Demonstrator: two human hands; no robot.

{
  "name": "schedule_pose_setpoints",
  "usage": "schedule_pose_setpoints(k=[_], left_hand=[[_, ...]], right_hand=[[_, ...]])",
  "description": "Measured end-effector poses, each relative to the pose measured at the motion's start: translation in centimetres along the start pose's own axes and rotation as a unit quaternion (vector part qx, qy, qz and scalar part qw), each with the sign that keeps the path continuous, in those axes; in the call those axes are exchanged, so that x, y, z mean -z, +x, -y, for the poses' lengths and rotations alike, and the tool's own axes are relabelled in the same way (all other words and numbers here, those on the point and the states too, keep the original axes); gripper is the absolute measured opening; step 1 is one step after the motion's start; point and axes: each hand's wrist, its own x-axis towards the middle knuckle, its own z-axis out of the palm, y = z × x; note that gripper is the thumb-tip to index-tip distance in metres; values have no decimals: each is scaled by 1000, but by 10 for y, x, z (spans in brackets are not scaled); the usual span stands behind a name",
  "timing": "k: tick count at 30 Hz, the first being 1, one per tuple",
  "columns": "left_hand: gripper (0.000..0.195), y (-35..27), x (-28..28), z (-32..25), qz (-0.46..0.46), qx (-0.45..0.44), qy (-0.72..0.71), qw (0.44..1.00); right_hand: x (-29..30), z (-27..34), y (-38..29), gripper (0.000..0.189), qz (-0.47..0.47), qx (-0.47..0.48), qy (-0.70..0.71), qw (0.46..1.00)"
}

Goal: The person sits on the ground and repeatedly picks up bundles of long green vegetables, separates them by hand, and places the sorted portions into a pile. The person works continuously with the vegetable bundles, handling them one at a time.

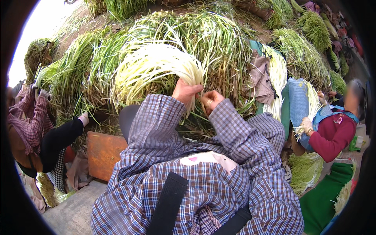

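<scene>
My left hand (185, 91) grips a thick bundle of pale yellow-white leafy stalks, like blanched chives (164, 60), near their lower ends. The long leaves arch up and fall over to the left. Close to its right side, my right hand (212, 100) has its fingers bent together at a few thin strands by the bundle; exactly what they pinch is hard to see. Behind both hands lies a big heap of green leaves with brown, dry stalks (226, 61).
A wooden box (102, 155) stands at lower left. On the right, a co-worker in a red top (337, 132) holds pale stalks (312, 102); another person (29, 123) sits at left. Pale stalks (276, 79) lie on green cloth beside a brownish cloth (260, 77).
</scene>
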Motion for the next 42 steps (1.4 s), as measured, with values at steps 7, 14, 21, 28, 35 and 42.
schedule_pose_setpoints(k=[7,14,21,28,35,42], left_hand=[[24,-3,4,-17,-1,-20,-67,998],[28,-4,18,-39,-52,-21,-112,992],[26,-3,26,-41,-17,-4,-118,993],[25,0,24,-44,-58,21,-137,989],[17,0,51,-64,-150,-64,-156,974],[14,-4,52,-72,-201,-75,-125,969]], right_hand=[[1,13,28,16,92,123,421,894],[4,8,-6,16,149,109,296,937],[-11,33,-7,19,163,104,49,980],[4,6,-18,31,38,312,-143,939],[26,-36,-15,23,231,41,-619,749],[69,-53,4,29,165,-60,-632,755]])
